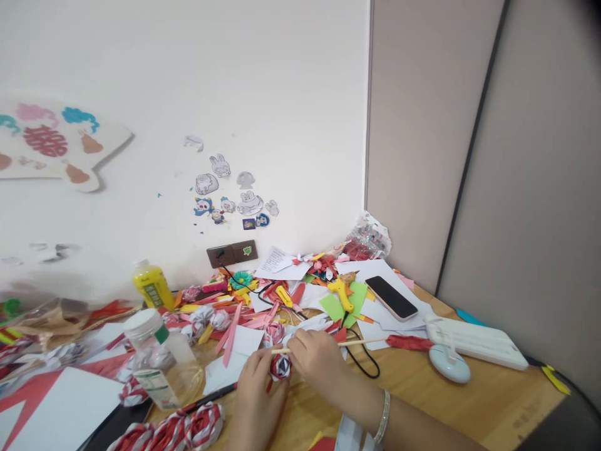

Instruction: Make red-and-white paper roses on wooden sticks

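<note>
Near the front edge of the wooden table (469,407), my left hand (258,388) has its fingers wrapped round a small red, white and dark twisted paper piece (280,368). My right hand (314,360) pinches a thin wooden stick (359,342) just above it; the stick's left end lies over the paper piece. Red paper (408,342) is wrapped round the stick's right end. Red-and-white twisted paper rolls (204,426) lie to the left of my left hand, beside a black pen (211,397).
Paper scraps surround a yellow glue gun (342,293) and a phone (392,297). A clear jar (159,357) and a yellow bottle (153,285) stand left. On the right are a white mouse (449,363) and a white power strip (479,341). A black cable (369,369) loops behind my right hand.
</note>
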Action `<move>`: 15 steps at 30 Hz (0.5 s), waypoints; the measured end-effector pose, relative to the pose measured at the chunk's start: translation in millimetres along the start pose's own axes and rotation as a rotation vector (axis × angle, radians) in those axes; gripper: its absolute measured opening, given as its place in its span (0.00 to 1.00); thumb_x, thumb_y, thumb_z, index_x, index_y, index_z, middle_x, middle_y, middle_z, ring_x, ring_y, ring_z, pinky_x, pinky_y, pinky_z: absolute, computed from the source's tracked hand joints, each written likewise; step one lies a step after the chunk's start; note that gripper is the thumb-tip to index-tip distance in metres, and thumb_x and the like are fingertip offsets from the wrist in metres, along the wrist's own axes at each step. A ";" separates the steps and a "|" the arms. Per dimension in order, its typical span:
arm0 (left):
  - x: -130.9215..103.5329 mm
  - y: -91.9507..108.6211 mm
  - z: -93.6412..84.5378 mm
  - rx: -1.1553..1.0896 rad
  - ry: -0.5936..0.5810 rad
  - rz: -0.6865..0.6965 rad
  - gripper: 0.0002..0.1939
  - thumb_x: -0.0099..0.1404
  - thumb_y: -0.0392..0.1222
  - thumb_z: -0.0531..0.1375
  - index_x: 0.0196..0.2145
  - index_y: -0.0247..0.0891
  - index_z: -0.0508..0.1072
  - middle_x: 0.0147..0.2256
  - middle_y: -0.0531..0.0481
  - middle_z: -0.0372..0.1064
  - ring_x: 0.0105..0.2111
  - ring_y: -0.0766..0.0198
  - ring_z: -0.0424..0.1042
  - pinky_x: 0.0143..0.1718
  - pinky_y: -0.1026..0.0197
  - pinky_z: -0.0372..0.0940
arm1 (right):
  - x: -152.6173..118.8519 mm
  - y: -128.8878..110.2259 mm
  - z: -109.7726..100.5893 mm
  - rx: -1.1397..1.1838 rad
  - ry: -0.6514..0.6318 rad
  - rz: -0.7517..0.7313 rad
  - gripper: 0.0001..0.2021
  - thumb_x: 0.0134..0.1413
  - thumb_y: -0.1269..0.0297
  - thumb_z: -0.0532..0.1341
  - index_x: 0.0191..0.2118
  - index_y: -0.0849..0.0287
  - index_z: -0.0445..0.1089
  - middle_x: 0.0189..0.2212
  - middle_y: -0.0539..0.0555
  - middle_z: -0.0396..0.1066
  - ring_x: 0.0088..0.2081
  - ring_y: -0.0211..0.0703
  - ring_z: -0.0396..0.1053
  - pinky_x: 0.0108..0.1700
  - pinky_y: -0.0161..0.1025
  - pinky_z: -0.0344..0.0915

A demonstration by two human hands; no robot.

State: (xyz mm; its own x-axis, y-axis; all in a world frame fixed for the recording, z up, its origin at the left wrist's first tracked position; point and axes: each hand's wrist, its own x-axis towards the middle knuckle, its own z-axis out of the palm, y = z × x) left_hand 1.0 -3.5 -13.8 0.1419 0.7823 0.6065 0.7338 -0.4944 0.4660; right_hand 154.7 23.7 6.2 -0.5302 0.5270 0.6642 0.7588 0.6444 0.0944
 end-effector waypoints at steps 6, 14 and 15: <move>0.3 1.3 -0.4 0.008 0.006 -0.005 0.18 0.51 0.31 0.56 0.41 0.40 0.71 0.39 0.45 0.70 0.41 0.54 0.70 0.42 0.51 0.66 | 2.6 -1.4 -7.3 0.030 0.000 0.009 0.05 0.55 0.72 0.57 0.28 0.59 0.62 0.25 0.51 0.65 0.27 0.41 0.63 0.25 0.36 0.51; -0.3 -1.1 0.5 -0.039 0.022 -0.024 0.18 0.52 0.33 0.56 0.43 0.39 0.71 0.40 0.43 0.70 0.41 0.52 0.70 0.42 0.49 0.66 | -2.3 0.7 5.4 -0.040 0.015 -0.044 0.08 0.55 0.75 0.55 0.27 0.59 0.60 0.24 0.50 0.64 0.25 0.41 0.62 0.23 0.37 0.50; -0.1 -0.8 0.3 -0.038 0.024 -0.023 0.19 0.52 0.33 0.56 0.43 0.39 0.71 0.39 0.44 0.70 0.41 0.52 0.70 0.42 0.49 0.66 | -2.1 0.8 4.1 -0.042 0.018 -0.041 0.08 0.56 0.75 0.55 0.28 0.59 0.60 0.24 0.50 0.64 0.25 0.41 0.62 0.24 0.37 0.50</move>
State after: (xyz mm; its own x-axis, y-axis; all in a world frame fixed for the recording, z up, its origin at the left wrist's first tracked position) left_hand 0.6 -3.1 -14.4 0.1094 0.7846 0.6103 0.7108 -0.4909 0.5038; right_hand 154.9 25.4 1.9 -0.5547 0.4901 0.6725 0.7518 0.6414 0.1527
